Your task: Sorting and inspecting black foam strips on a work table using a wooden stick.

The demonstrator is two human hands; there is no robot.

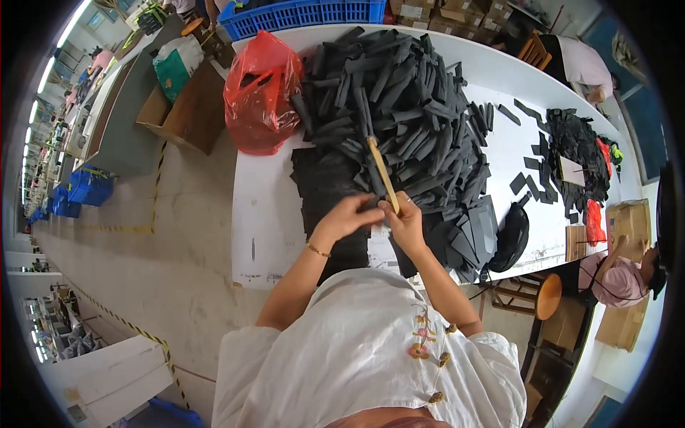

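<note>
My right hand (407, 227) is closed round the lower end of a narrow yellowish wooden stick (383, 171), which points up and away toward the pile. Just to its left, my left hand (349, 218) has its fingers curled in close to the right fingertips, slightly blurred; what they grip is hidden. A dark grey strip shows between and beyond the two hands. Under the left hand lie flat layers of black sheet material (325, 182). Ahead rises a large heap of dark grey folded strips (399, 93).
On the white table (264, 214) are a red plastic bag (264, 100), grey flat pieces (477, 232) and a black bag (512, 239). More dark pieces (574, 153) are heaped far right. A wooden stool (548, 296) and a seated person (617, 274) are at the right. A blue crate (303, 18) stands behind.
</note>
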